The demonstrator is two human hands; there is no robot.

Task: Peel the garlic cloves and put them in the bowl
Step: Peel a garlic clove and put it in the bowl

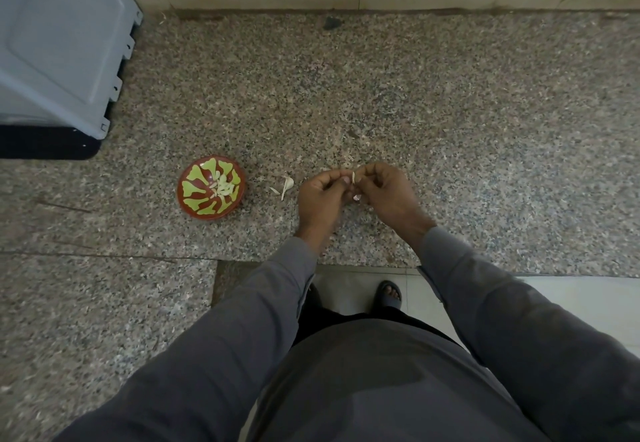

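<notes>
Peeling a clove over the counter, both my hands on it.

My left hand [320, 195] and right hand [388, 192] meet at the centre of the frame, fingers curled in, pinching a pale clove [353, 177] between their tips; a scrap of skin [356, 198] shows just below, between my hands. The bowl [211, 188], red with green shapes, sits on the speckled counter [450, 112] left of centre, near my left hand, with peeled cloves [223, 187] heaped in its middle. Between bowl and left hand lie loose peels [286, 186]. A grey box [59, 43] fills the upper left of the frame. My grey sleeves run up from the bottom edge.
</notes>
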